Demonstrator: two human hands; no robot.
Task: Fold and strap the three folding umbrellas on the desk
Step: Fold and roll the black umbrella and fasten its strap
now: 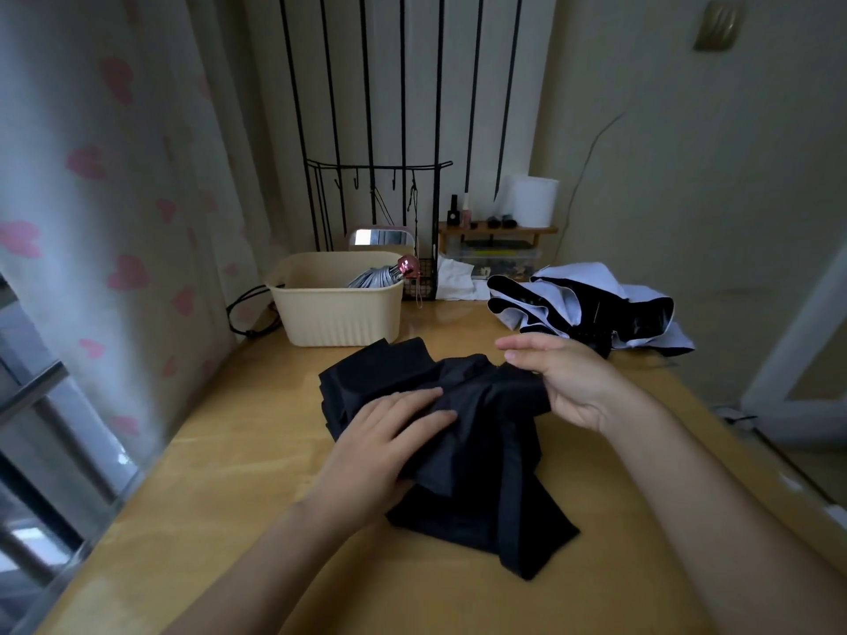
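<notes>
Two hands work on the black umbrella [476,460] in the middle of the desk [229,497].
It lies right under both hands, its long way running far-left to near-right. The left hand [385,433] presses flat on the soft, floppy cloth. The right hand [563,382] holds a bunch of it (I see no strap).

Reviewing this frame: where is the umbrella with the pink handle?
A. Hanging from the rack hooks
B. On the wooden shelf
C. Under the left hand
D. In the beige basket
D: the pink-handled umbrella lies in the basket at the back left of the desk, its handle sticking up at the basket's right rim.
</notes>
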